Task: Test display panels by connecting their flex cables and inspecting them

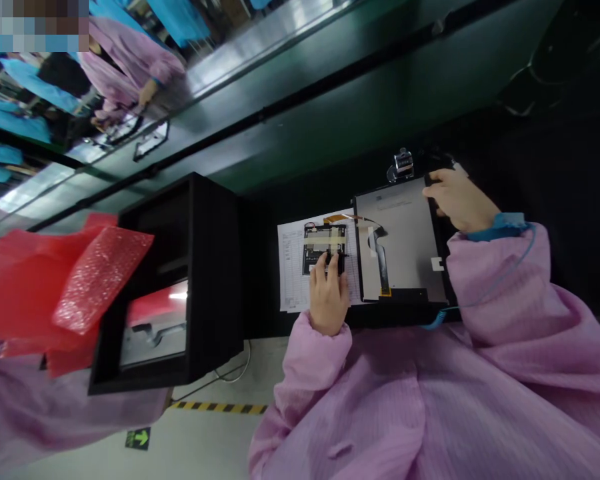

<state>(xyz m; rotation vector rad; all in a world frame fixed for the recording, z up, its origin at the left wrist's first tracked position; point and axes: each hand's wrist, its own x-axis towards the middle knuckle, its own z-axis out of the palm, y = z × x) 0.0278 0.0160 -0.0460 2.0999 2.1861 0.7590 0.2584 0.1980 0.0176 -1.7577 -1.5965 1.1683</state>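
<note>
Nearest the camera are the person's pink sleeves, and from them both hands reach onto the dark surface (260, 267). The left hand (329, 293) lies with fingers curled down on a small black circuit board (324, 248), the fingertips pressing its lower edge; it grips nothing that can be seen, only presses. The board sits on a printed paper sheet (291, 267) and has strips of pale tape (325, 237) across it.

Just beside it to the right lies the grey display panel (405, 240), back side up, resting in a black tray or frame. A flat ribbon cable (379, 250) runs across the panel's back, and thin wires lead from the panel's upper left toward the board, so the two look joined already. The right hand (457, 199) rests at the panel's far right corner, fingers bent over the edge; whether it pinches the panel or only steadies it cannot be told.

As a judgement, the panel looks hooked up and the work sits at the pressing or checking stage; nothing shows it finished.

Further left stands a black box (180, 280) with an open front, and red bubble wrap (100, 277) beside it. Beyond runs a dark green conveyor line (330, 113), where another person in pink (130, 63) works at the far side.
</note>
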